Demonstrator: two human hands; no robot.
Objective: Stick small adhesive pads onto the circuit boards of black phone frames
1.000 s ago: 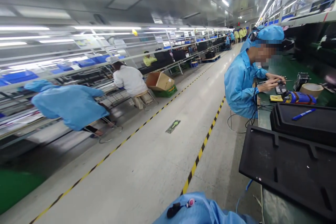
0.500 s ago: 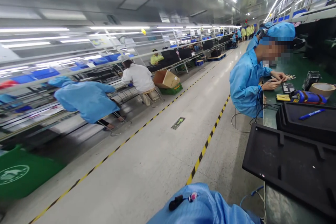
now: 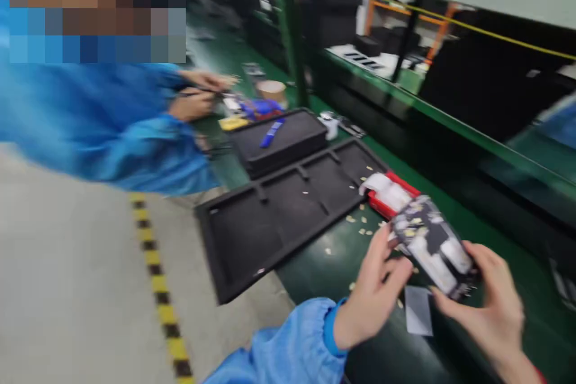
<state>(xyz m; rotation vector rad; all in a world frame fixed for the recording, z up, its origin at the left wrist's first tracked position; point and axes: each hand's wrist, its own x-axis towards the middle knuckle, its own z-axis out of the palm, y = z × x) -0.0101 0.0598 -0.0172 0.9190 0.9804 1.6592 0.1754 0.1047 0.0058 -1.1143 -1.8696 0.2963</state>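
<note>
My left hand (image 3: 371, 294) has its thumb and fingers closed on the near left end of a dark box-like device (image 3: 432, 246) with white parts and small pale bits on it. On the right end of the same device, my right hand (image 3: 490, 300) grips with thumb and fingers. The device is tilted above the green bench. Behind it lies a red container (image 3: 382, 207) with white material in it. A translucent flat piece (image 3: 418, 311) lies below the device. Small pale pieces (image 3: 362, 231) are scattered on the bench beside a black tray (image 3: 288, 210).
A second black tray (image 3: 279, 141) bears a blue pen (image 3: 272, 133). Beyond it are a tape roll (image 3: 272, 91) and a yellow item (image 3: 234, 124). At the left sits a person in blue (image 3: 103, 132), hands over the bench. A green post (image 3: 292, 36) rises behind.
The view has swung right, from the aisle to the bench. Both my hands, holding the device, are now in view, and the neighbouring person appears closer at the left.
</note>
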